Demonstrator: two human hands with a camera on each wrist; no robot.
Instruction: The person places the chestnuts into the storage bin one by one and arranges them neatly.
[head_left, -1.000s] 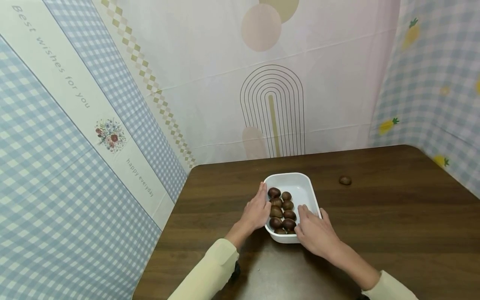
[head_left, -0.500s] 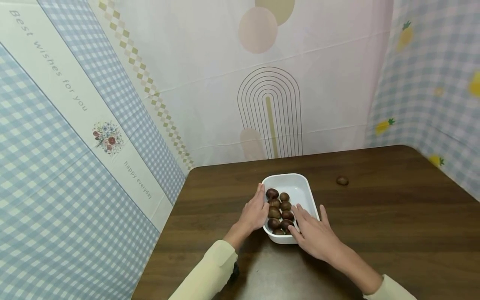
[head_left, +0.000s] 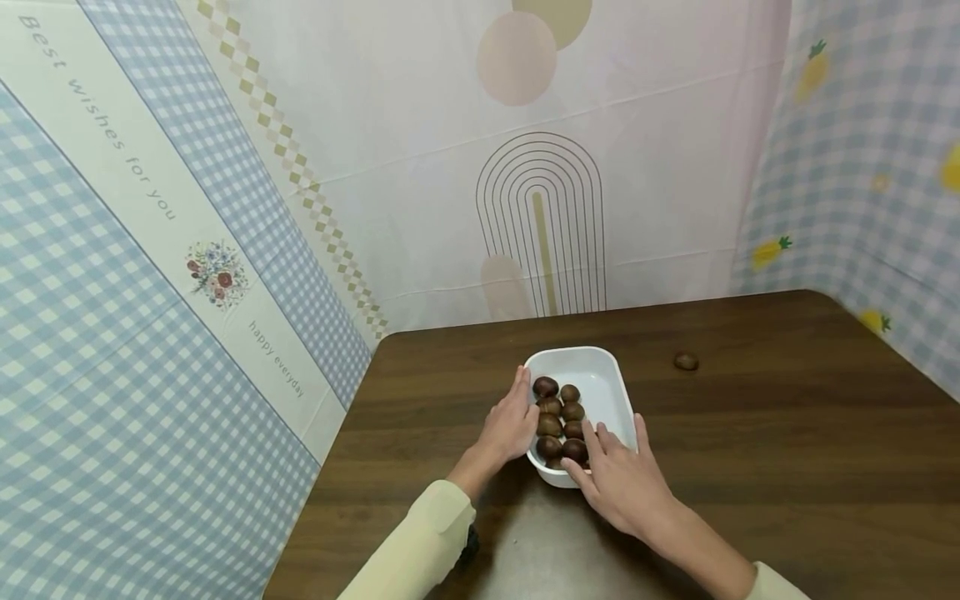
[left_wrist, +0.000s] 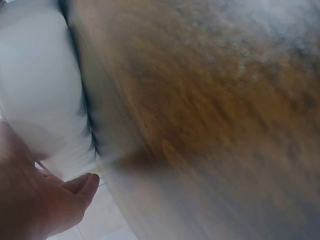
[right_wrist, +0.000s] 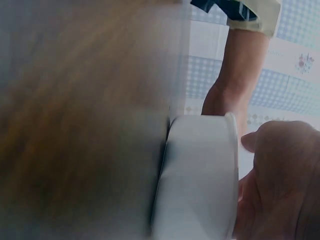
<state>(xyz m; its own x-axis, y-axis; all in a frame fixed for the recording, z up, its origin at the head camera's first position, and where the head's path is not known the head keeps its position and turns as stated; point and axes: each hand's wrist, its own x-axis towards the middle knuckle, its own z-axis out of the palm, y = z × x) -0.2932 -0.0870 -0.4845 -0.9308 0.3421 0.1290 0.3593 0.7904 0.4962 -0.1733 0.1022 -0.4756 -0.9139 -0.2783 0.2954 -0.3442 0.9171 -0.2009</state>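
In the head view a white rectangular baking dish [head_left: 600, 392] stands on the table, with several brown chestnuts [head_left: 550, 425] lined up in two columns along its left side. My left hand [head_left: 510, 425] holds the dish's left rim, fingers along the outer wall and thumb over the edge. Over the near right corner, my right hand [head_left: 626, 479] is spread, its fingertips at the lower chestnuts of the right column, partly covering them. The right wrist view has the dish's outer wall [right_wrist: 200, 170] beside the right hand [right_wrist: 280, 175]; fingertips are hidden there.
One loose chestnut [head_left: 686, 361] lies on the dark wooden table [head_left: 787, 417], to the right of the dish and farther back. Patterned cloth [head_left: 405, 208] hangs behind the table and along both sides.
My right hand has shifted left, from the dish's right side to the chestnuts, and its fingers have spread. The left hand keeps its place at the left rim.
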